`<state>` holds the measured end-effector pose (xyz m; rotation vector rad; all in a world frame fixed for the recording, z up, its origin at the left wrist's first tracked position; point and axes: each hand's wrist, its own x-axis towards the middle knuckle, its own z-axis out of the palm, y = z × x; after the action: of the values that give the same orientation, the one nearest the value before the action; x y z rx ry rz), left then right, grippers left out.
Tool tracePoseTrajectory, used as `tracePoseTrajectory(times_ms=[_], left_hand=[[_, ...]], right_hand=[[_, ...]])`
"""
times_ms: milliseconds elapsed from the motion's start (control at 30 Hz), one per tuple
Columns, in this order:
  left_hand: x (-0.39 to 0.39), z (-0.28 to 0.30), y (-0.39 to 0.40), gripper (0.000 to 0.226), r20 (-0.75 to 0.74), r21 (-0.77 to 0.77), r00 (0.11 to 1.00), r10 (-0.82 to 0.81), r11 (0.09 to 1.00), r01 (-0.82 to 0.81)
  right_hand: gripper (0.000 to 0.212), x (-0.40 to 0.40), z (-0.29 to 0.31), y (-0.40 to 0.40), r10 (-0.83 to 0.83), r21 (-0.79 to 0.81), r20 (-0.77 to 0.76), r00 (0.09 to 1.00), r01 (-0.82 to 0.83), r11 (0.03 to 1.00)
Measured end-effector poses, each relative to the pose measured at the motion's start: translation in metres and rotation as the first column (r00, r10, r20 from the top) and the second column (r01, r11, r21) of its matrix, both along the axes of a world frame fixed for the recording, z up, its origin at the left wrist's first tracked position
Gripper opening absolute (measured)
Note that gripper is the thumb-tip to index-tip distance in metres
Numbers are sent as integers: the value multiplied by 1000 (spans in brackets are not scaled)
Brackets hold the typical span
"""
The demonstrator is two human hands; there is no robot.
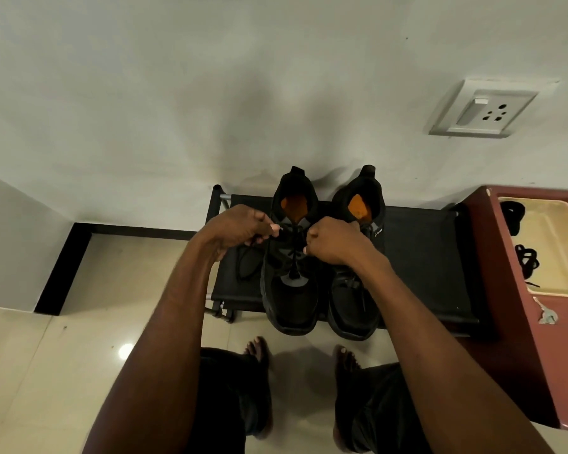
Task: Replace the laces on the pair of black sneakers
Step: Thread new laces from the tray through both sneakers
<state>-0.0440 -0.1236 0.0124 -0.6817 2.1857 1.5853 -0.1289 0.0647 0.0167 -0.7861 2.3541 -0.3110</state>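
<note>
Two black sneakers with orange insoles stand side by side on a low black rack (423, 250), toes toward me. Over the left sneaker (291, 299), my left hand (240, 229) pinches a black lace (246, 267) whose loop hangs down on the rack to the shoe's left. My right hand (332, 240) is curled at the upper eyelets of the same shoe, gripping the lace's other end. The right sneaker (351, 306) is partly covered by my right wrist; a lace lies across its front.
A dark red cabinet (512, 322) stands at the right with a cream tray (558, 244) holding more black laces (527, 262). A wall socket (486, 109) is on the wall behind. My bare feet (259, 352) stand on glossy tiles just before the rack.
</note>
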Motion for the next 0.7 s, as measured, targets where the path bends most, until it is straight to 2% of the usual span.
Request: tracePoseTrajectory(times_ms=[67, 133, 167, 233, 367, 467, 600, 700], left_hand=[[-1, 0, 3, 14, -88, 98, 990, 109, 990, -100], [-4, 3, 12, 18, -183, 282, 947, 264, 937, -207], [-6, 4, 17, 20, -205, 384, 914, 351, 887, -254], [-11, 5, 28, 23, -207, 532, 849, 486, 784, -319], [-19, -4, 46, 25, -224, 500, 794, 565, 766, -404], [-21, -10, 50, 19, -253, 467, 770, 586, 771, -433], [-22, -13, 52, 19, -302, 376, 786, 539, 825, -422], [-21, -14, 56, 25, -331, 351, 781, 530, 837, -419]], right_hand=[[32, 1, 7, -2, -193, -164, 250, 949, 238, 957], [24, 1, 12, -4, -365, -332, 472, 802, 546, 769], [21, 1, 13, -4, -394, -378, 544, 741, 636, 673], [15, -1, 11, -5, -396, -421, 644, 654, 736, 530], [17, -4, 2, -9, -299, -447, 792, 532, 839, 309], [12, -4, -3, -14, -264, -466, 813, 518, 852, 237], [16, -3, -7, -15, -387, -525, 720, 576, 817, 239], [12, 3, -8, -17, -395, -544, 703, 591, 805, 237]])
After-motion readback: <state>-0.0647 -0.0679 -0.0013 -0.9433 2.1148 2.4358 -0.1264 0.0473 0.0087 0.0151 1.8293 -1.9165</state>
